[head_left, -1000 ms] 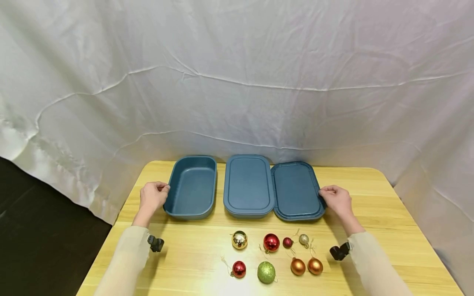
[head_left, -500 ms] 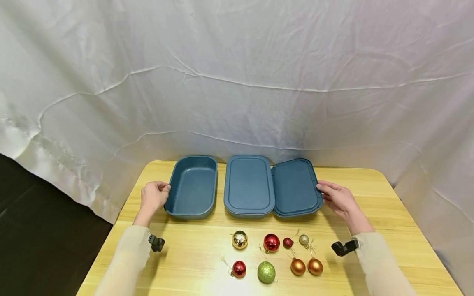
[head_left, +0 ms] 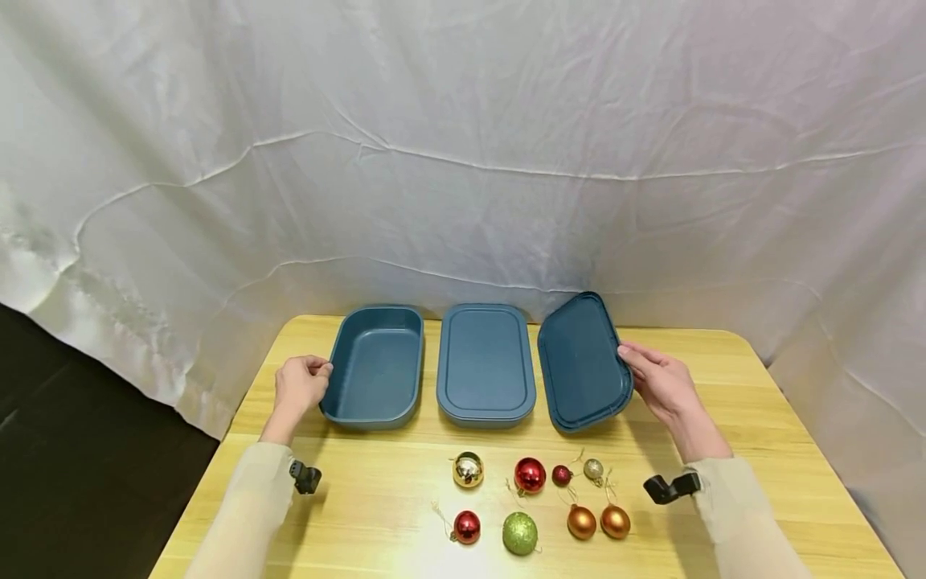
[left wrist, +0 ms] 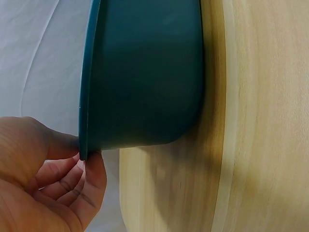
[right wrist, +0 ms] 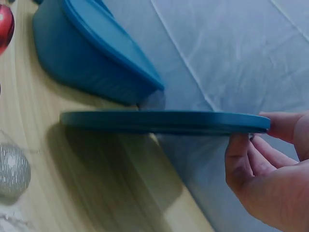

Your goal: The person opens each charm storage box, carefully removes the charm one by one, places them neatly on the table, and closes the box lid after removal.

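My left hand (head_left: 300,381) pinches the left rim of an uncovered blue storage box (head_left: 376,374). In the left wrist view, thumb and fingers (left wrist: 94,181) meet at the lip of that box (left wrist: 145,72). A blue lid (head_left: 582,366) is tilted on the right, its right edge raised, and my right hand (head_left: 661,382) grips that edge. The right wrist view has the lid (right wrist: 159,122) edge-on, thumb on one face and fingers on the other. Between the two stands a second blue box with its lid on (head_left: 486,362).
Ornaments lie in front of the boxes: a gold ball (head_left: 468,469), a large red ball (head_left: 530,475), a smaller red ball (head_left: 466,527), a green glitter ball (head_left: 519,533) and several small ones at right. A grey-white curtain (head_left: 463,201) hangs behind the wooden table (head_left: 731,402).
The lid in my right hand has gone from lying flat beside the covered box to tilted, its right edge raised and its left edge apart from that box. My left hand has stayed at the box rim.
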Motion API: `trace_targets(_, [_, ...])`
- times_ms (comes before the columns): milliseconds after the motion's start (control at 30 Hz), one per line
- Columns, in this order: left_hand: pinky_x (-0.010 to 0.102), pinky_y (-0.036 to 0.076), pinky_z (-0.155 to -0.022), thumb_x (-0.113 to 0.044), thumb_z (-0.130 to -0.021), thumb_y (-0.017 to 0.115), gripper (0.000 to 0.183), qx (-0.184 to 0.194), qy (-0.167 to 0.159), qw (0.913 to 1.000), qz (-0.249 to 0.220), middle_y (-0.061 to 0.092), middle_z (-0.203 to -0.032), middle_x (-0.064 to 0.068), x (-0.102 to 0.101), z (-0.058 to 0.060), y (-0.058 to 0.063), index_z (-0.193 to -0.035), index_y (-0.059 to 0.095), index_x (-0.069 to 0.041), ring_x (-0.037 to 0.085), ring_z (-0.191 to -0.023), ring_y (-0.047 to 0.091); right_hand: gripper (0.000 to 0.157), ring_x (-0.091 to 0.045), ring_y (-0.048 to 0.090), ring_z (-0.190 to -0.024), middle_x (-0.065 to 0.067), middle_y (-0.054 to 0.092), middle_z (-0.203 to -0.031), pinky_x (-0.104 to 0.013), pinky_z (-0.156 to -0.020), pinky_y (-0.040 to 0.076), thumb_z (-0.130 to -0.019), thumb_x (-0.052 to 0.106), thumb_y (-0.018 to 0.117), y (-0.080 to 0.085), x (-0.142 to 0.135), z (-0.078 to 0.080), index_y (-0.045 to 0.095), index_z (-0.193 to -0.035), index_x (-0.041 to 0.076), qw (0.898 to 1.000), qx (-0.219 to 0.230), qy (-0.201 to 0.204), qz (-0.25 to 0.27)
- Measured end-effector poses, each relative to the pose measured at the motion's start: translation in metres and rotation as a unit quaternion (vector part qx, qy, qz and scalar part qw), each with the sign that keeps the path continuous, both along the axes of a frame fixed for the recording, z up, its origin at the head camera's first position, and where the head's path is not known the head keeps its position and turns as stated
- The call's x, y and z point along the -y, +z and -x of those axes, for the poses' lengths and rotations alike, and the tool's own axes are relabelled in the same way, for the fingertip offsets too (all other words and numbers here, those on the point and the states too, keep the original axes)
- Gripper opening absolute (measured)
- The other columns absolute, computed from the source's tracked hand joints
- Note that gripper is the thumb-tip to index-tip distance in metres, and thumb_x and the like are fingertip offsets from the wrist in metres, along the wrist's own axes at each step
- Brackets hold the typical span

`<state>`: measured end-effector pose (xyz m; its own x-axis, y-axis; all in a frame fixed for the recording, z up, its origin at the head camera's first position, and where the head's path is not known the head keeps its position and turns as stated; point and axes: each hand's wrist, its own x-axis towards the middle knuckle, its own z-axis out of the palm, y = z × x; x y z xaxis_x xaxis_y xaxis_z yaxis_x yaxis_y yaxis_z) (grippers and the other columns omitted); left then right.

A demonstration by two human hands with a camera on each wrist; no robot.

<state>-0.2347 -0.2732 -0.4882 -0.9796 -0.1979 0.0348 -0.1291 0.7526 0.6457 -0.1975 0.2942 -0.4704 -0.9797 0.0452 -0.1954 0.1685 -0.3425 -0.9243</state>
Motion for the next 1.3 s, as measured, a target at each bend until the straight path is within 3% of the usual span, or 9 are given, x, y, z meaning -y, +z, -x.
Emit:
trace_targets(300, [0.054,0.053,-0.095,-0.018,-0.104,0.061,0.031,-0.003,0.001,1.0,0.001,0.077,-0.106,0.023,0.001,0.0,0.0,-0.118,0.075,0.007,0.041,-0.103,0.069,0.012,-0.006,0.076,-0.084,0.005,0.079,-0.095,-0.019,-0.077,0.061,-0.097,0.01,0.076,0.037,0.031,-0.002,0.084,-0.105,0.016,0.997,-0.035,-0.061,-0.016])
trace_targets(533, [0.053,0.054,-0.093,-0.017,-0.104,0.061,0.031,-0.002,0.003,1.0,0.004,0.077,-0.105,0.022,0.002,-0.001,0.001,-0.117,0.075,0.006,0.04,-0.101,0.069,0.012,-0.008,0.074,-0.081,0.003,0.077,-0.093,-0.02,-0.076,0.062,-0.097,0.007,0.075,0.071,0.068,-0.001,0.082,-0.104,0.013,0.995,-0.07,-0.075,-0.014])
trace_targets(700, [0.053,0.054,-0.093,-0.017,-0.104,0.061,0.03,-0.001,0.007,1.0,0.0,0.077,-0.105,0.022,0.001,-0.001,0.002,-0.117,0.075,0.007,0.039,-0.1,0.069,0.01,-0.009,0.074,-0.079,0.002,0.076,-0.092,-0.021,-0.076,0.062,-0.096,0.008,0.076,0.087,0.095,0.007,0.081,-0.103,0.013,0.994,-0.085,-0.069,-0.015])
trace_targets(800, [0.052,0.055,-0.092,-0.017,-0.104,0.062,0.03,-0.004,0.005,1.0,0.002,0.078,-0.103,0.022,0.0,-0.001,0.002,-0.115,0.076,0.006,0.039,-0.099,0.07,0.014,-0.009,0.074,-0.078,0.003,0.076,-0.093,-0.021,-0.076,0.062,-0.096,0.01,0.076,0.09,0.113,0.013,0.079,-0.109,0.009,0.994,-0.087,-0.064,-0.021])
trace_targets(1033, [0.051,0.056,-0.089,-0.017,-0.103,0.061,0.029,-0.007,-0.004,0.9999,0.008,0.078,-0.099,0.021,-0.003,0.001,0.002,-0.111,0.077,0.006,0.037,-0.094,0.071,0.044,-0.005,0.071,-0.075,0.007,0.075,-0.088,-0.018,-0.074,0.061,-0.098,0.009,0.074,0.09,0.154,0.023,0.064,-0.135,-0.011,0.995,-0.078,-0.053,-0.041])
trace_targets(1300, [0.052,0.055,-0.09,-0.018,-0.102,0.062,0.029,-0.012,-0.004,0.9998,0.015,0.078,-0.098,0.019,-0.004,0.003,0.003,-0.11,0.077,0.005,0.038,-0.096,0.07,0.038,-0.004,0.07,-0.071,0.011,0.075,-0.083,-0.018,-0.069,0.059,-0.097,0.009,0.076,0.088,0.201,0.027,0.07,-0.131,-0.006,0.994,-0.069,-0.041,-0.068])
